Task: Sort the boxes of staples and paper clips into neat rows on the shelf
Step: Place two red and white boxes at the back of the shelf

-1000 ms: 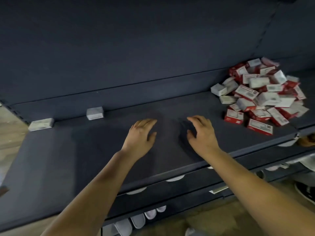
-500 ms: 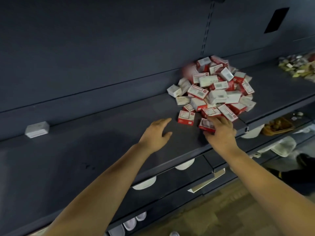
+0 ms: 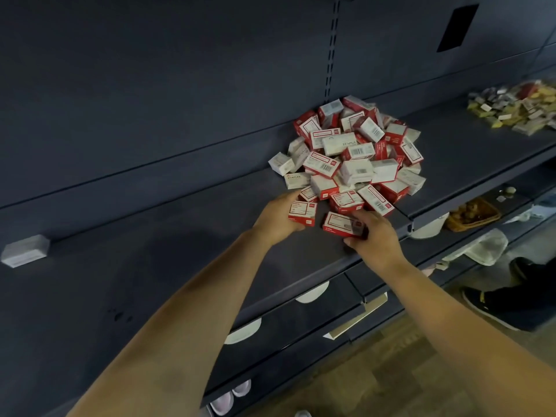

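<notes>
From the head camera, a dark shelf (image 3: 180,266) runs from lower left up to the right, and a heap (image 3: 352,155) of small red-and-white boxes sits on it near the back wall, the boxes tumbled at every angle with no shared direction. The left hand (image 3: 278,219) reaches to the heap's near-left edge, its fingers curled round one red box (image 3: 302,210) that lies flat, label up, its long axis running roughly left to right along the shelf. The right hand (image 3: 374,239) is at the heap's near edge beside the shelf lip, fingers and thumb clamped on a second red box (image 3: 338,224), also label up, long axis running left to right and dipping slightly toward the right. The two held boxes lie just beside each other, apart. Far to the left, well apart from the heap, a single white box (image 3: 25,250) rests against the back wall, long axis along the wall. A mixed pile (image 3: 517,111) of small packets lies on the shelf at far right.
</notes>
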Tool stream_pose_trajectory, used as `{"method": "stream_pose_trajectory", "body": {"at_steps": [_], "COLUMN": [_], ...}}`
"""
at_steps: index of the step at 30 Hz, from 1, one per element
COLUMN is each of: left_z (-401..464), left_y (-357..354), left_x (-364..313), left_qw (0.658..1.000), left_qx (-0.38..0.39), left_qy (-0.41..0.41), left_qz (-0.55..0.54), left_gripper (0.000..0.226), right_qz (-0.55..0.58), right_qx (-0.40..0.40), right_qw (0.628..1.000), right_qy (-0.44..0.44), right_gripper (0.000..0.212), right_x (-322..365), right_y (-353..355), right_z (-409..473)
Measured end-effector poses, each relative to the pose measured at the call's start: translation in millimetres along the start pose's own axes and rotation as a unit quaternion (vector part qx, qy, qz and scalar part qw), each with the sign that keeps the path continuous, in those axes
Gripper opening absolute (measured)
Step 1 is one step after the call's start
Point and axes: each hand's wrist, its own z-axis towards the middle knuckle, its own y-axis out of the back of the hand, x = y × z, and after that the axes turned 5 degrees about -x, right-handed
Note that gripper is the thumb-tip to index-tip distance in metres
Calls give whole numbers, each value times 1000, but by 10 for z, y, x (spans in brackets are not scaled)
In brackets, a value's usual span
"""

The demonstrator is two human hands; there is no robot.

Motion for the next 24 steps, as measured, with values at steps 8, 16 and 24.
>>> {"method": "stream_pose_trajectory", "body": {"at_steps": [8,16,24], "left_z": [-57,-643,-1451], "left_y": [45,304,803], "left_x": [135,509,837], "left_qw": [999,993,973], "left_qx": [-16,-106,-170], "left_qy": [23,50,134], "left_qz": [32,-13,-82], "left_gripper": [53,43,43], "right_qz": [-21,63,198], "right_qx": [57,112,233], "right_qw": [998,989,950], "right_qy": [18,76,66], "right_gripper": [42,41,39], "right_x": [-3,395,1000], "right_y": [-24,-232,-540], "right_z": [36,-164,-343]}}
